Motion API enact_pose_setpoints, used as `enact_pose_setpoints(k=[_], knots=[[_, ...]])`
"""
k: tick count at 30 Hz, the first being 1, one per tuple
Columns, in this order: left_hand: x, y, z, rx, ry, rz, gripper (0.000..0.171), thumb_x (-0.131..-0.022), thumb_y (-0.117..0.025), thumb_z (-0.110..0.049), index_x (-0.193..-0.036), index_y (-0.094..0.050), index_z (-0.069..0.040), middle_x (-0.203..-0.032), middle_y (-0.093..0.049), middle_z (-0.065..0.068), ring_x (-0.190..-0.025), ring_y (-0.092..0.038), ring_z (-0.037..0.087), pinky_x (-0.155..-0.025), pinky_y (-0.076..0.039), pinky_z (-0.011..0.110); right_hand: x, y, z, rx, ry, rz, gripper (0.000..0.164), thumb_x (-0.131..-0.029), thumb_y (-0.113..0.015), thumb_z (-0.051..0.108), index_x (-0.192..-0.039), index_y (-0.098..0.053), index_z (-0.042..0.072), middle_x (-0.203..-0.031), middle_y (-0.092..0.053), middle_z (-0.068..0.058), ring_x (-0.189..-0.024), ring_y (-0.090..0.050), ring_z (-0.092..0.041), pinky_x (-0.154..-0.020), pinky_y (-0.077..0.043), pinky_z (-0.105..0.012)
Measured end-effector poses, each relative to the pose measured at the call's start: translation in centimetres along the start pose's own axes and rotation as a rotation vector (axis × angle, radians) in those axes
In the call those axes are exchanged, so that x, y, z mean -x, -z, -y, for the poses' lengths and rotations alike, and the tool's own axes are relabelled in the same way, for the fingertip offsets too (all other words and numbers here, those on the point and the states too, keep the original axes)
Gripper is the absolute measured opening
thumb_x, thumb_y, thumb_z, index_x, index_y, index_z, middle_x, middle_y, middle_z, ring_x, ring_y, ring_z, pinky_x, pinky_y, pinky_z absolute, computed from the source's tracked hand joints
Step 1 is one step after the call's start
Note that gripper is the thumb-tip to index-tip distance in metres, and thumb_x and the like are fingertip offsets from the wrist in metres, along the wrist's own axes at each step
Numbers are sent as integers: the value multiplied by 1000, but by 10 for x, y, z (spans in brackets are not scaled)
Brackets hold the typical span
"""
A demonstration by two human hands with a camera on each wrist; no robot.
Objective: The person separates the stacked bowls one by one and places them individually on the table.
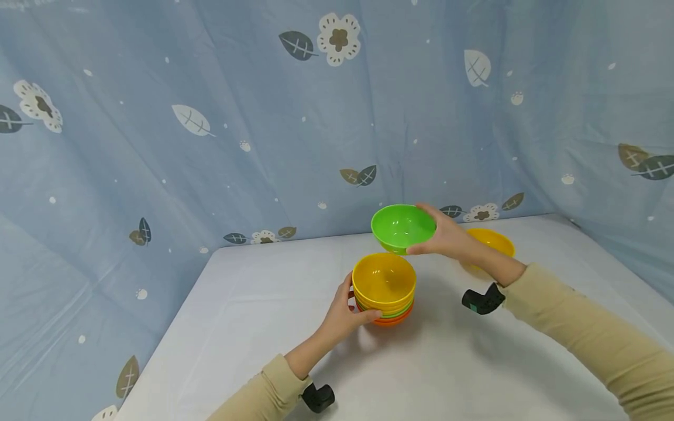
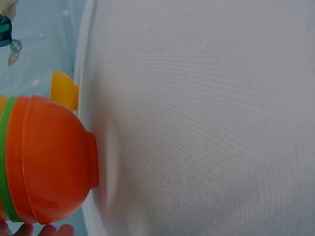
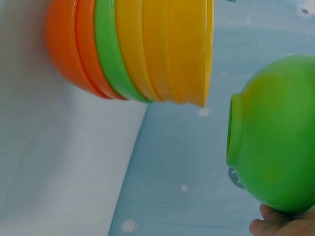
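Head view: a person's right hand (image 1: 447,234) grips a green bowl (image 1: 402,227) by its right side, holding it aloft above a stack of bowls (image 1: 387,289) and a little to its right, while the left hand (image 1: 341,318) clasps the stack from the left, thumb along the near side. What matters is the gap under the green bowl: the right wrist view shows its foot apart from the topmost yellow rim, the bowl upright or close to it. Being round, it has no long axis to line up; the stack lies below and to the left of the right hand, with the left hand nearer, already touching it. The pile rises from two orange bowls (image 3: 64,44) through one green layer (image 3: 110,49) to what look like three yellow bowls (image 3: 157,49), on a white table (image 1: 253,327). At far right, a separate yellow bowl (image 1: 492,238) sits partly hidden behind the right forearm (image 1: 495,265), before a blue curtain (image 1: 263,146) printed with leaves and flowers.
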State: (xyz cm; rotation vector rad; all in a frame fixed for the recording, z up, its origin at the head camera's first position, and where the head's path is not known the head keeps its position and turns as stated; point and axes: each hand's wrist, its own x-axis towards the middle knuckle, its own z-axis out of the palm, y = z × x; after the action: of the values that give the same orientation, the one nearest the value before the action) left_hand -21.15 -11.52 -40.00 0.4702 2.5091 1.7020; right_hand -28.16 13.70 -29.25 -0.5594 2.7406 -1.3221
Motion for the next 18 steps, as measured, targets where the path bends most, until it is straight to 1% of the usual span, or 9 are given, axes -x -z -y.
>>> enact_pose_setpoints(k=[5, 10, 14, 18], knots=[[1, -1, -1, 1, 8, -1, 95, -73, -74, -43, -146, -18, -17, -139, -31, 10, -118, -39, 24, -90, -42, 41, -2, 3, -6, 5, -39, -17, 105, -69, -79, 35, -146, -14, 3, -142, -26, -27, -120, -38, -41, -95, -38, -55], [2, -1, -2, 6, 16, 0, 95, -74, -73, -44, -146, -17, -16, -140, -29, 11, -119, -38, 25, -92, -41, 45, -3, 5, -12, -37, -55, -21, 108, -69, -79, 36, -146, -10, 4, -145, -21, -26, -122, -35, -42, -98, -36, -56], [2, -2, -2, 4, 21, -5, 95, -74, -73, -43, -146, -17, -16, -141, -29, 11, -119, -38, 25, -93, -41, 46, -5, 5, -16, -63, -79, -34, 109, -70, -78, 35, -147, -6, 4, -146, -17, -27, -123, -33, -43, -99, -34, -56], [1, -2, 0, -1, 21, -11, 95, -74, -73, -42, -146, -18, -15, -141, -29, 13, -119, -39, 28, -90, -42, 44, -6, 5, -23, -73, -101, -48, 110, -71, -77, 34, -147, -3, 4, -148, -12, -26, -125, -31, -44, -100, -33, -57]])
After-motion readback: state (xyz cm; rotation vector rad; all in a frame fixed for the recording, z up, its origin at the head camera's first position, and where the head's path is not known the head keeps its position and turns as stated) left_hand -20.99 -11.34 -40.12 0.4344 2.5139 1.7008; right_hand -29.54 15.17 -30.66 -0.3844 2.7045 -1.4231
